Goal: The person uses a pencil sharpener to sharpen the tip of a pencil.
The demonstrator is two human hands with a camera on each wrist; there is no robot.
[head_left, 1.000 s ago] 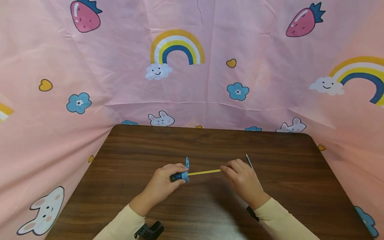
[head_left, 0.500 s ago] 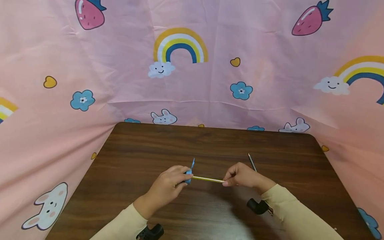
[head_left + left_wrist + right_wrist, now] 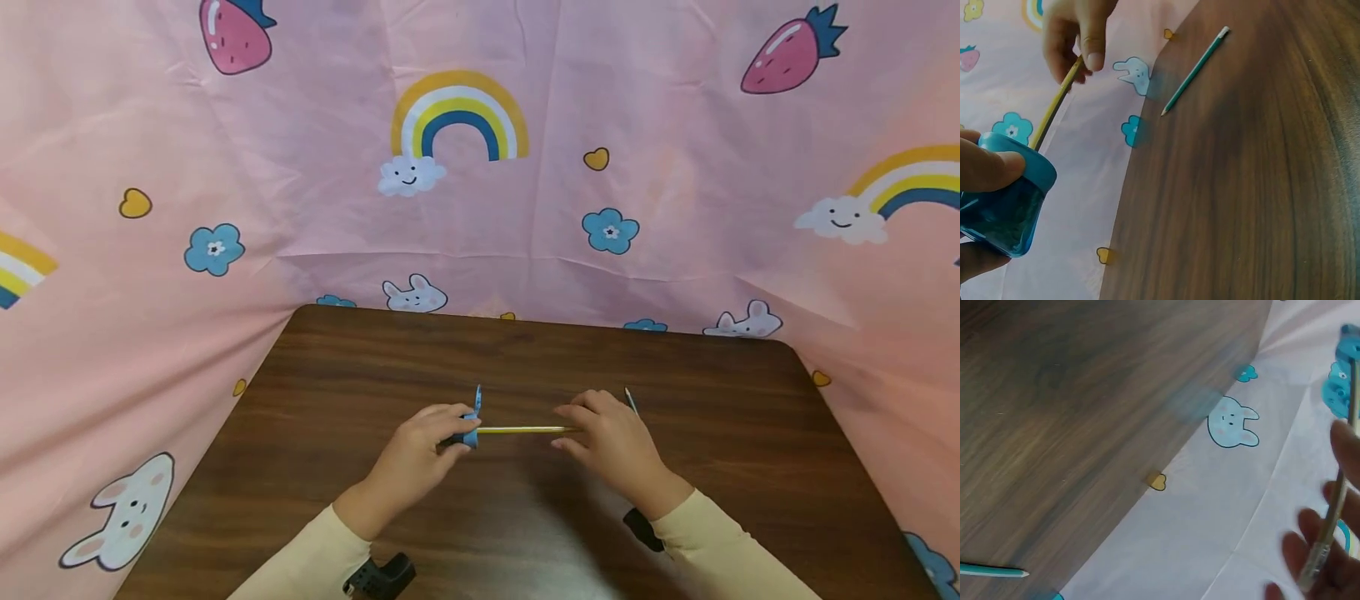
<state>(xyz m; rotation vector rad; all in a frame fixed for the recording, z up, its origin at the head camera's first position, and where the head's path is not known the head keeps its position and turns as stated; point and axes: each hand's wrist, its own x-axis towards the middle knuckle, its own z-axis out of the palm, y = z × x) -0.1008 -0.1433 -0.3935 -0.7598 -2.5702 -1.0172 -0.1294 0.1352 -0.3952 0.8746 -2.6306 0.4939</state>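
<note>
My left hand (image 3: 411, 454) grips a blue, see-through pencil sharpener (image 3: 1007, 209), its thumb pressing on the top. The flip lid (image 3: 478, 399) of the sharpener stands up. From the sharpener's opening a yellow-striped pencil (image 3: 525, 430) sticks out toward the right, its inserted tip hidden. My right hand (image 3: 613, 446) is at the pencil's far end, thumb and fingers apart around it. In the right wrist view the pencil's end (image 3: 1315, 565) lies across the loosely spread, blurred fingers.
A green pencil (image 3: 1194, 72) lies on the dark wooden table (image 3: 450, 358), partly behind my right hand in the head view. A pink patterned cloth (image 3: 315, 167) hangs behind the table. Black wrist devices (image 3: 382, 575) sit under both sleeves.
My right hand has turned from pinching the pencil's end to thumb and fingers apart around it. The left hand keeps hold of the sharpener, barely moving. The head view has shifted slightly.
</note>
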